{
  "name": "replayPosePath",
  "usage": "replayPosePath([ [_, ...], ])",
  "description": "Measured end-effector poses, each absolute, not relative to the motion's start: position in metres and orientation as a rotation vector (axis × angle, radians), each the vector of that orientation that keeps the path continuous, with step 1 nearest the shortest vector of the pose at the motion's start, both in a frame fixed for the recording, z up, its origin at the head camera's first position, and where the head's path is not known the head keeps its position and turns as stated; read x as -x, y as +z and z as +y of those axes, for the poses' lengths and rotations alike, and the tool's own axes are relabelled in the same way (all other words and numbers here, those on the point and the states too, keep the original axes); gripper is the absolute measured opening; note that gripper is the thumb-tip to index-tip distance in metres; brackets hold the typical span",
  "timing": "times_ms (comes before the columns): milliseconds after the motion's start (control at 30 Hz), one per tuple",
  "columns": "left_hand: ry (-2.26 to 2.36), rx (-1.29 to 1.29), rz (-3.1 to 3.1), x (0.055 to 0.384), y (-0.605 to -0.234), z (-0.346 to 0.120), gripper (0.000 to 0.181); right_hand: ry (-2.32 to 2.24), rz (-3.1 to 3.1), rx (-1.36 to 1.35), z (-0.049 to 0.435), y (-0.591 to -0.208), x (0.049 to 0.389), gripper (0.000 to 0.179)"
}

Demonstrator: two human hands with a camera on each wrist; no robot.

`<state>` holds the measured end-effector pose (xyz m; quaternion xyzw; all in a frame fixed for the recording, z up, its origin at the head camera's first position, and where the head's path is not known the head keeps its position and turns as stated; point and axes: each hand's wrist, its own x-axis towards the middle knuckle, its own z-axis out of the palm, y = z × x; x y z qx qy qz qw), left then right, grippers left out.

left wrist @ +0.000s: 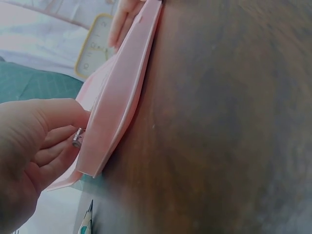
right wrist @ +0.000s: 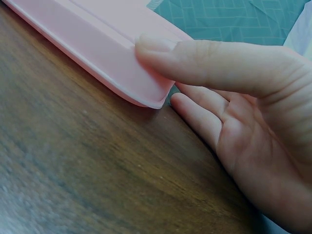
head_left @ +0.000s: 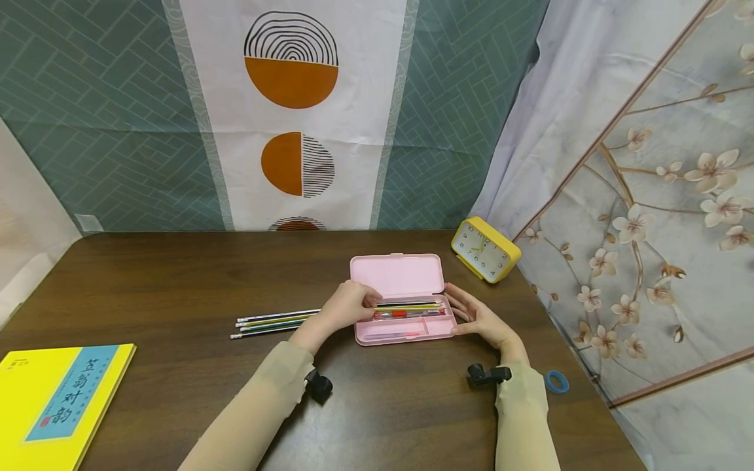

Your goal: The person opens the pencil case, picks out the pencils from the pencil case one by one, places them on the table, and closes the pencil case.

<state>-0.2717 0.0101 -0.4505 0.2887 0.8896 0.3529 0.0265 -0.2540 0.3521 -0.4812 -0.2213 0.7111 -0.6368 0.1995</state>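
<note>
A pink pencil case [head_left: 396, 275] lies open on the table, its lid tipped back. In it are several pencils [head_left: 412, 304], a red-marked pen [head_left: 399, 314] and a slim pink stick-like item [head_left: 393, 335] in the front compartment. At the case's left end my left hand [head_left: 351, 303] pinches a pencil by its metal-banded end [left wrist: 77, 138], between thumb and fingers. My right hand [head_left: 484, 323] spans the right end of the case, thumb on the front corner and fingers along the far side. The right wrist view shows this thumb [right wrist: 161, 51] on the pink wall.
More striped pencils [head_left: 271, 322] lie left of the case, partly behind my left forearm. A yellow alarm clock [head_left: 485, 249] stands behind on the right. A blue ring [head_left: 556, 382] sits by my right sleeve. A yellow book [head_left: 35, 399] lies at the left edge.
</note>
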Motion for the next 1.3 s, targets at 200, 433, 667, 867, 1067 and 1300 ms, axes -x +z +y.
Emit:
replayPosePath([
  [200,1.104,-0.893,2.763,0.271,-0.448,0.009,0.022,-1.773,1.996,0.608,0.352,-0.480,0.254,0.102],
  [433,1.134,-0.856,2.772,0.269,-0.443,0.005,0.023,-1.774,1.998,0.614,0.352,-0.481,0.254,0.102],
  [667,1.209,-0.872,2.765,0.268,-0.443,-0.005,0.023,-1.774,1.999,0.622,0.352,-0.482,0.255,0.101],
  [867,1.256,-0.888,2.731,0.267,-0.438,-0.021,0.023,-1.771,2.003,0.619,0.353,-0.483,0.255,0.101],
  [1067,1.303,-0.882,2.732,0.262,-0.431,-0.037,0.023,-1.754,2.027,0.618,0.353,-0.483,0.255,0.100],
  [1300,1.314,-0.915,2.759,0.257,-0.420,-0.059,0.022,-1.746,2.046,0.635,0.353,-0.485,0.257,0.099],
])
